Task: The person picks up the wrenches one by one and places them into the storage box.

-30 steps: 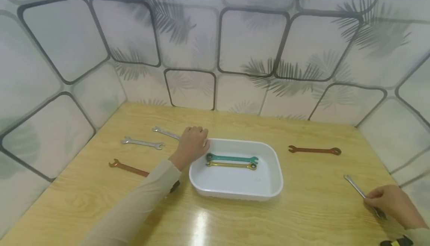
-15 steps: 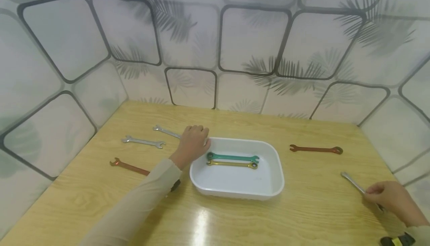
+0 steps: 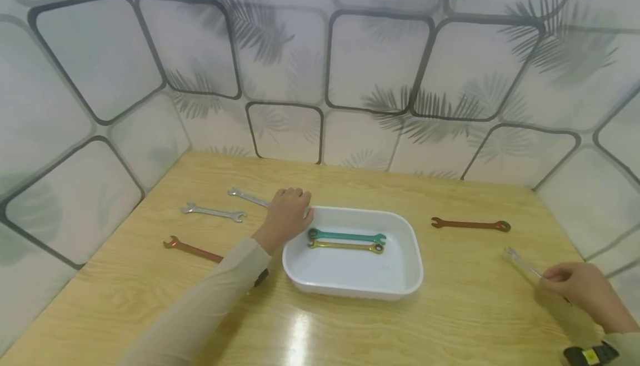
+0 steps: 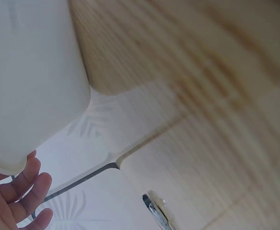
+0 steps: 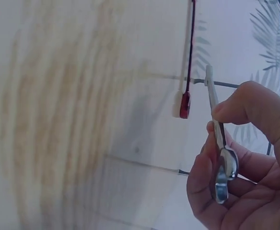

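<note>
My left hand (image 3: 286, 217) grips the back-left corner of a white plastic basin (image 3: 352, 290); the left wrist view shows its fingers (image 4: 32, 191) by the rim. Inside the basin, a green ratchet wrench (image 3: 347, 236) lies alongside a gold ratchet wrench (image 3: 345, 245). Far to the right, my right hand (image 3: 580, 291) pinches a silver wrench (image 3: 522, 262) between thumb and fingers. The right wrist view shows that silver wrench (image 5: 215, 103) raised off the table, one end over the palm.
A red-brown wrench (image 3: 470, 225) lies right of the basin. Left of it lie a silver open-end wrench (image 3: 214, 212), another silver wrench (image 3: 248, 196) partly behind my hand, and a copper-coloured wrench (image 3: 194, 250) partly under my forearm. Patterned walls border the wooden table (image 3: 450, 321).
My right hand has lifted the silver wrench off the table and moved it slightly up and leftward in the head view. The left hand and basin hold their place.
</note>
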### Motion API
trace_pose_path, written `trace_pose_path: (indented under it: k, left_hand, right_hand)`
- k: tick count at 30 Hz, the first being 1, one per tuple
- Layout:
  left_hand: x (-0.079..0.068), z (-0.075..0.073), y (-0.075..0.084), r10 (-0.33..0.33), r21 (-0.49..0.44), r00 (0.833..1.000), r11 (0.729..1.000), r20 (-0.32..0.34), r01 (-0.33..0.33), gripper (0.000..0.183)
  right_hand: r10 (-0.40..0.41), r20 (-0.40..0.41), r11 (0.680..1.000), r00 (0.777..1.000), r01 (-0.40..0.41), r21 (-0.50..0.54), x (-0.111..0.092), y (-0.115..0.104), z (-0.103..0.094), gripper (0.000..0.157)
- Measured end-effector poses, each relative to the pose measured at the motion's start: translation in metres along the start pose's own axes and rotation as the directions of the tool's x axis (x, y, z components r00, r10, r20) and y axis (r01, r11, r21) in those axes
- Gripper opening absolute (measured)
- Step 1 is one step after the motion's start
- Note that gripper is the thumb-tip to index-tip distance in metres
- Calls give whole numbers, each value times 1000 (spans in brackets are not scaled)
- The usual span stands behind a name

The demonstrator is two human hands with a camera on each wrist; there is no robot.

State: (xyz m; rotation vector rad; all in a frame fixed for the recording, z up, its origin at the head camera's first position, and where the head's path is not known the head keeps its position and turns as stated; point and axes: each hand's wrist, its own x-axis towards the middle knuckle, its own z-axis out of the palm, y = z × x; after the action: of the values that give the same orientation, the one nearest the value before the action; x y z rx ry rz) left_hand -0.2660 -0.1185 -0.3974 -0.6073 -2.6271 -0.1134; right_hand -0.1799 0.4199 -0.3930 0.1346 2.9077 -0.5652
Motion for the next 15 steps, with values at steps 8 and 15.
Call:
trace_pose_path:
  k: [8,15]
  left_hand:
    - [-1,-2,1,-3,6,1000,1000,11,3,16]
    - [0,-3,2,-4,9,1000,1000,11,4,16]
  right_hand:
    - [-53,-162,998,985,59,30,-7,-7,-13,26]
    - [-105,-287,992,952,119,30,-5,-17,-30,23]
